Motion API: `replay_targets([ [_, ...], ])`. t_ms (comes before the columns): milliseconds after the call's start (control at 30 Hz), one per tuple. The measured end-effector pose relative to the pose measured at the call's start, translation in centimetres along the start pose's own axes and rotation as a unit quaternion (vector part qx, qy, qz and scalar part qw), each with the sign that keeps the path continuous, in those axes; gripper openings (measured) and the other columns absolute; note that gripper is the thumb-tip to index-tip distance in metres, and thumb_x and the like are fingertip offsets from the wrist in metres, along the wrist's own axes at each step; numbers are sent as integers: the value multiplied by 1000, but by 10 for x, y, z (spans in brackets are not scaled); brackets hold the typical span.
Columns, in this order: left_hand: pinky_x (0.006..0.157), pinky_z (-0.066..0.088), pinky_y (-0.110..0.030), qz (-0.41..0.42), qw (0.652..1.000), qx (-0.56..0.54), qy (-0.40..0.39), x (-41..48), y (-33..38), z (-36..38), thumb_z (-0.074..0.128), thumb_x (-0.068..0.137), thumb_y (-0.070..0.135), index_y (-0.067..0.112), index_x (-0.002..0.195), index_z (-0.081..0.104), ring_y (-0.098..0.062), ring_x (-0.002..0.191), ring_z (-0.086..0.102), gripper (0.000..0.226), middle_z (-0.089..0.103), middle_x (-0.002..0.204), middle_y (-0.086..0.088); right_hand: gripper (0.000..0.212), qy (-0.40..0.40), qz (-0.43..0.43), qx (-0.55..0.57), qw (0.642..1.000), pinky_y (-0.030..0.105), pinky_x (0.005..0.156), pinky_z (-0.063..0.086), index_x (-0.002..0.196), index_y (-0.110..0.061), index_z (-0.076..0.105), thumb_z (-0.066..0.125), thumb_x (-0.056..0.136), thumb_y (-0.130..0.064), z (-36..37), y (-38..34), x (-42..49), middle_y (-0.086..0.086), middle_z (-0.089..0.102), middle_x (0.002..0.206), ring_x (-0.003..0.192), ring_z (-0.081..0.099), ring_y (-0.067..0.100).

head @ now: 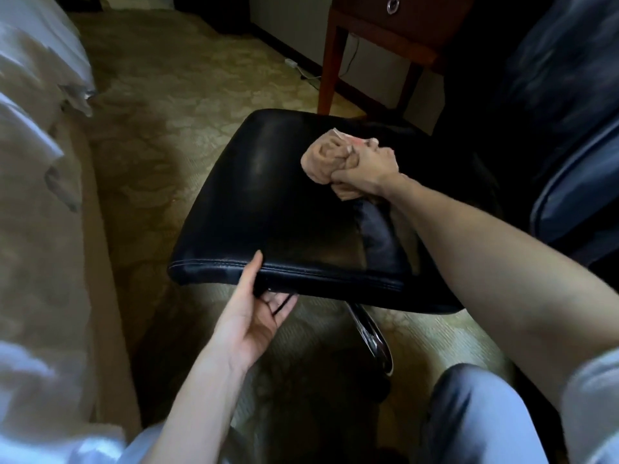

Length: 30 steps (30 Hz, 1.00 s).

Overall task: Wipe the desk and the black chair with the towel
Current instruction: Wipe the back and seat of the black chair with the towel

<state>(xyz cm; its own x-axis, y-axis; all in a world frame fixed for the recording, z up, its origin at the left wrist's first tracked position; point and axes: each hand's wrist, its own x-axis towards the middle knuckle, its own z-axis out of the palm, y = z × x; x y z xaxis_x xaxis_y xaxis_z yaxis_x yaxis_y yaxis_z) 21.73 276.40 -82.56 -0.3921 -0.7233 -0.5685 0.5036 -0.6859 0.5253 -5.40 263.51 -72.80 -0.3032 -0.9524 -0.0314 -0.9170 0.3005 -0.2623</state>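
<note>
The black chair's leather seat (268, 202) fills the middle of the view. My right hand (365, 169) is closed around a bunched beige towel (323, 159) and presses it on the seat's far right part. My left hand (254, 313) grips the seat's near front edge, thumb on top and fingers underneath. The chair's chrome base (375, 339) shows below the seat. The wooden desk (398, 31) stands at the back, with one leg and a drawer with a ring pull visible.
A bed with a beige skirt and white bedding (43, 162) runs along the left. Patterned carpet (187, 88) covers the floor. The chair's dark backrest (569, 128) rises at the right. A cable and socket (294, 65) lie by the wall.
</note>
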Motion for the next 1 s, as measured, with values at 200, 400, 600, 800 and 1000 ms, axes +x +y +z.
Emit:
replay_targets([
  [200, 108, 53, -42, 29, 999, 5, 17, 7, -2, 6, 77, 81, 50, 10, 136, 61, -24, 112, 73, 71, 76, 120, -13, 73, 34, -65, 49, 996, 35, 94, 45, 142, -22, 56, 79, 79, -51, 1, -8, -69, 8, 61, 130, 123, 56, 33],
  [400, 90, 63, -36, 64, 997, 30, 31, 8, -1, 5, 71, 88, 56, 14, 125, 67, -22, 101, 75, 56, 76, 119, -15, 37, 4, -144, 115, 983, 32, 83, 45, 96, -35, 65, 75, 67, -57, 18, -18, -175, -12, 59, 100, 100, 59, 16],
  [600, 89, 63, -39, 45, 998, 50, 7, 5, 0, 6, 64, 91, 61, 16, 125, 69, -22, 101, 76, 57, 77, 117, -12, 30, -50, -116, 318, 940, 39, 84, 59, 89, -41, 71, 72, 60, -49, 4, -7, -209, -18, 75, 91, 90, 70, 2],
  [800, 100, 59, -38, 59, 998, 26, 20, 7, 0, 7, 68, 93, 50, 13, 119, 66, -23, 107, 75, 45, 77, 117, -14, 60, 301, -88, 146, 938, 36, 96, 48, 117, -25, 66, 67, 69, -60, -54, -31, -118, -6, 66, 119, 116, 59, 19],
  [1000, 102, 56, -39, 67, 997, 23, 21, 4, 3, 8, 71, 91, 47, 12, 122, 63, -25, 108, 75, 48, 76, 118, -15, 85, 169, 27, -76, 982, 63, 120, 16, 157, -27, 29, 60, 84, -57, -67, -31, -33, 12, 32, 160, 147, 26, 41],
])
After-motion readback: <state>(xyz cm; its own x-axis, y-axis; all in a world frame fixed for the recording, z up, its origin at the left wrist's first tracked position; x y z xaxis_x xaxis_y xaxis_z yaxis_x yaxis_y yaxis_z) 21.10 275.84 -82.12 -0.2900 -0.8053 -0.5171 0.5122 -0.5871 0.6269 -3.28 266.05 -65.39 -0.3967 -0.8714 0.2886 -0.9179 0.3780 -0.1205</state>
